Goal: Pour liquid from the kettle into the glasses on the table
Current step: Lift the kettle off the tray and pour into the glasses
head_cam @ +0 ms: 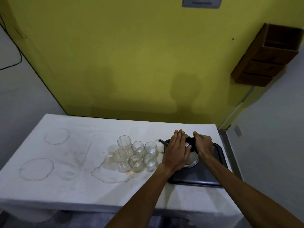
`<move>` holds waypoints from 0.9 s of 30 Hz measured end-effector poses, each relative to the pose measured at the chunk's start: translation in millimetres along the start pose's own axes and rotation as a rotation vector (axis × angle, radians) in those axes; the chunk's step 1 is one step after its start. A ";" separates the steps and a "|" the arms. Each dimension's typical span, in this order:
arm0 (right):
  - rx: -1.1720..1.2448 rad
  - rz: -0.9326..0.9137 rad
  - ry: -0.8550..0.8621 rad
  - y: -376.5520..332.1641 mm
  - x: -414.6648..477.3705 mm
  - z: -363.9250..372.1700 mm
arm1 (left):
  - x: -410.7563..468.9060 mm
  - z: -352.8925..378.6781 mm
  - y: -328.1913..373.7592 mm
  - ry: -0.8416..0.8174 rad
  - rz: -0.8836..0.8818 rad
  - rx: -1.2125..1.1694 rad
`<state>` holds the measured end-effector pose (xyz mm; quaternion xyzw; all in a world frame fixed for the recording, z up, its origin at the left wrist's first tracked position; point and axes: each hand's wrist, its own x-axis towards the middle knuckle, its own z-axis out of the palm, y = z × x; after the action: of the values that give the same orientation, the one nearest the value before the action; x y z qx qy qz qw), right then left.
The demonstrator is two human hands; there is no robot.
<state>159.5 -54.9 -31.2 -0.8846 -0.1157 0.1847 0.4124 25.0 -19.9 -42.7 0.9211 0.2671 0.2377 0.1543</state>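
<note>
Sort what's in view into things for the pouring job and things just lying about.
For the job:
kettle, on the tray
six glasses
right hand, shut on the kettle's handle
left hand, flat on the kettle

Lying about:
wooden wall box
sign
stained tablecloth

This looks like a small drinks corner in a plain room, maybe at an office or a school. A table (65, 162) with a stained white cloth stands against a yellow wall (123, 55). A printed sign (201, 2) hangs high on that wall. A brown wooden box rack (269, 55) hangs at the far right. Clear glasses (136, 153) stand together on the cloth.
</note>
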 end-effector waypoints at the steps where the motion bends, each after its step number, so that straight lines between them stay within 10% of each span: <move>1: -0.001 -0.002 -0.001 -0.2 0.2 -0.1 | -0.1 0.2 0.1 -0.006 -0.003 -0.005; 27: 0.270 0.089 -0.066 14.3 -2.1 3.0 | -0.4 -6.6 4.9 -0.040 0.045 0.085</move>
<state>157.0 -62.7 -43.5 -0.8186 -0.0637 0.2458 0.5151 23.3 -23.1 -35.3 0.9371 0.2529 0.2113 0.1146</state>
